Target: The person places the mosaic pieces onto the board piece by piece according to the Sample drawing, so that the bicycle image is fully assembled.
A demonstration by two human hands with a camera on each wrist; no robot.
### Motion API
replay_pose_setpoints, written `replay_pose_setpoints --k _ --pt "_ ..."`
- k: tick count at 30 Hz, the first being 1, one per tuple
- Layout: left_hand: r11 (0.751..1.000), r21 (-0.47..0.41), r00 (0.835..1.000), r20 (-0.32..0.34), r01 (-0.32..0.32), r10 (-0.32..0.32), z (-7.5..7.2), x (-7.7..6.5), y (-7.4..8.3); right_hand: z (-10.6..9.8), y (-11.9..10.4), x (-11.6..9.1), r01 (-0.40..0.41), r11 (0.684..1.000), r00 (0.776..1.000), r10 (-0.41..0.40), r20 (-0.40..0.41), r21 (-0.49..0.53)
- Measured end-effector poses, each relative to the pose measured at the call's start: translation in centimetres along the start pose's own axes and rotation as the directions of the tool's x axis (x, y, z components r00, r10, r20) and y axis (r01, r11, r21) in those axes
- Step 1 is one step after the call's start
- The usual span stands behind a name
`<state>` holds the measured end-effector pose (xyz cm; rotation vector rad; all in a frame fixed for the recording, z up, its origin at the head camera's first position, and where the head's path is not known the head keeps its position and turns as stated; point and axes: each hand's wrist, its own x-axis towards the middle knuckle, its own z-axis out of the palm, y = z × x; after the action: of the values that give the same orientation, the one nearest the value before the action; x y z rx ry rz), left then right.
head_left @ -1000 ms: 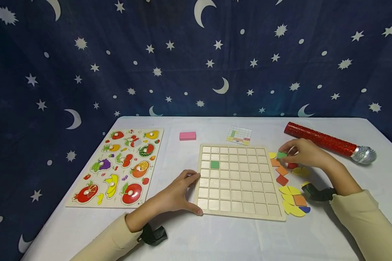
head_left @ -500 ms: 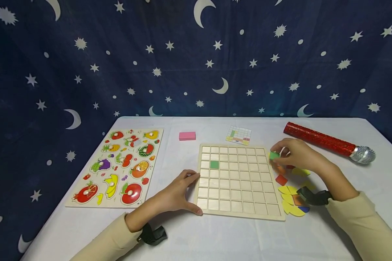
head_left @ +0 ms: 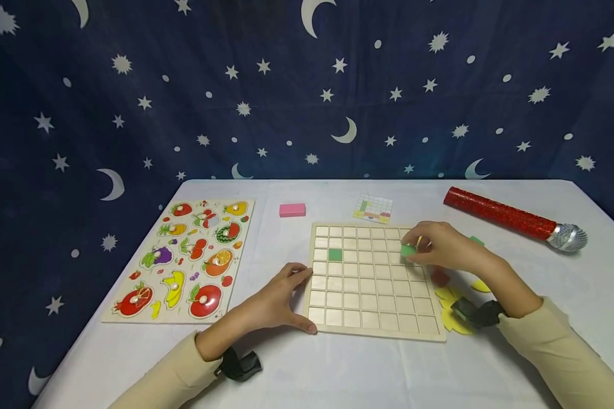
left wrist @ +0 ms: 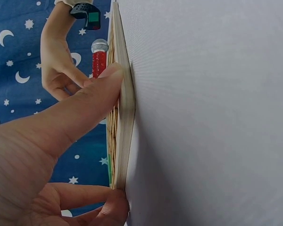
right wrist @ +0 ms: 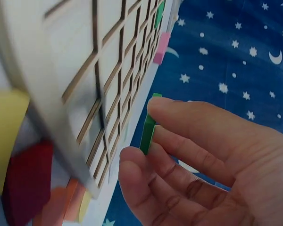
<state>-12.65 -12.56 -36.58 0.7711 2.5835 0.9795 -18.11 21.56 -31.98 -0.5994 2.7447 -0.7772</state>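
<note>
1. Between the thumb and fingertips of the right hand (head_left: 442, 247), a flat green tile (head_left: 407, 251), probably painted wood, is pinched at its edges.
2. That tile is on the left of the hand, over the right part of a pale wooden gridded board (head_left: 366, 301) — apart from it in the right wrist view, its flat face looking roughly parallel to the cells.
3. Straight to the left of the held tile, across several bare cells and roughly level with it, a green square piece (head_left: 335, 255) sits in the grid, nearer the left hand (head_left: 276, 295) than the right.
4. At the board's near left corner, the left hand is spread, thumb and fingers apart, touching the edges.
5. Just past the far edge lies a white card with a coloured grid print (head_left: 373, 208); beside the right edge, partly hidden, are a flat red piece (head_left: 440, 277) and flat yellow pieces (head_left: 456, 321).
</note>
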Motion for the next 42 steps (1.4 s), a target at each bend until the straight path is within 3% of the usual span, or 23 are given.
replay_pose_setpoints --k 13,25,35,42 --pt "1.0 -0.016 1.0 -0.001 0.002 -0.002 -0.4 0.1 0.1 2.3 -2.3 1.5 0.163 0.987 0.987 -0.163 0.0 0.008" --pt "1.0 -0.022 1.0 0.01 -0.01 0.01 -0.1 0.2 0.1 4.0 -3.6 2.6 0.198 0.98 0.978 -0.199 0.066 0.02" --pt "1.0 -0.032 1.0 0.006 -0.001 0.001 -0.2 0.0 0.1 4.9 -4.8 4.1 0.33 0.944 0.938 -0.329 0.111 0.014" --pt "1.0 -0.02 1.0 0.005 -0.009 0.009 -0.2 -0.1 0.0 5.7 -5.9 5.2 0.359 0.933 0.922 -0.359 0.143 0.027"
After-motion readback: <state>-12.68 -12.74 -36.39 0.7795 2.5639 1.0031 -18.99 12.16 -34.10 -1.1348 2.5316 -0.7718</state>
